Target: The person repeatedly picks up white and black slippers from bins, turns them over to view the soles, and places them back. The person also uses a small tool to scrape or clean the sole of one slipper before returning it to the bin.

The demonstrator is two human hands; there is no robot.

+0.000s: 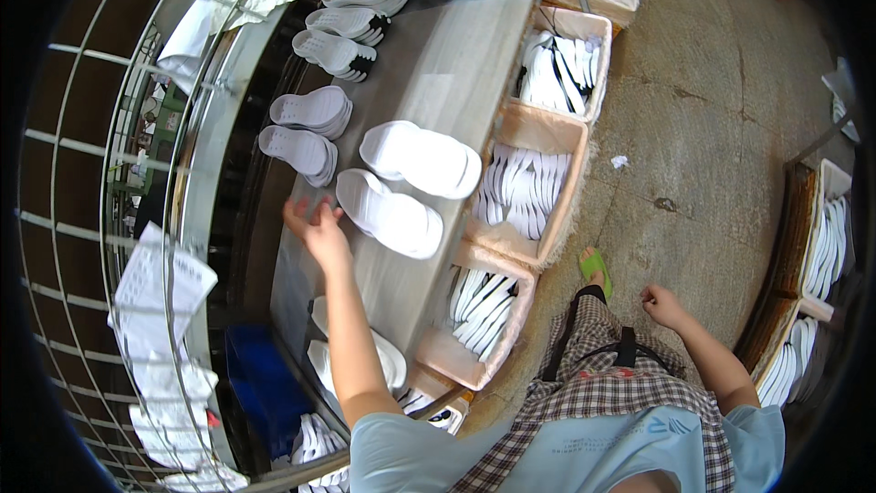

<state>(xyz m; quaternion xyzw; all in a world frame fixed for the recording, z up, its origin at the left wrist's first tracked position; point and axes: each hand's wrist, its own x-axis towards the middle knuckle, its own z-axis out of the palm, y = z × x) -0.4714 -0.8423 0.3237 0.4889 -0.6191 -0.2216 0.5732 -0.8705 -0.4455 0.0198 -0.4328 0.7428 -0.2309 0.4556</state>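
The left hand [321, 233] hovered, fingers apart, beside white soles [391, 215] on a grey table [452, 55]; the right hand [664, 307] hung curled closed.

Print showing on a light-blue shirt [602, 443] and a white sheet [164, 285]
The shirt is carrying small lettering and a logo; the sheet is bearing marks too small to read.

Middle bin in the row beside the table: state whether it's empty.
Not empty: white soles crowd the lined bin; whether they reach its rim, I cannot tell.
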